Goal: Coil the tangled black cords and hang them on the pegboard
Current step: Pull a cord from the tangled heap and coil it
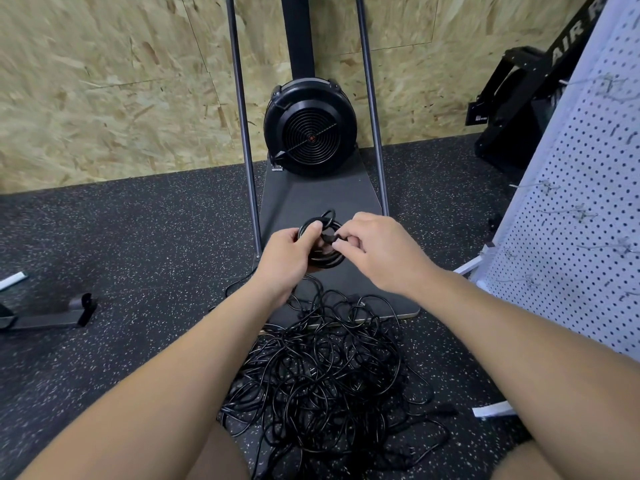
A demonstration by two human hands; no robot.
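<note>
Black speckled rubber floor (121, 237) is stretching out below a chipboard wall (104, 81), with a black fan-wheeled exercise machine (310, 128) standing on its dark base plate. Both arms are reaching out over the floor — the left hand (289, 259) is gripping a small coil of black cord (323, 258), thumb curled over the loops, holding it above the base plate. The right hand (377, 251) is pinching the cord's end at the coil, fingers bent in tight. Below, the big tangled heap of black cords (325, 368) is sprawling on the floor — and the white perforated pegboard (571, 220) with wire hooks is standing at right.
</note>
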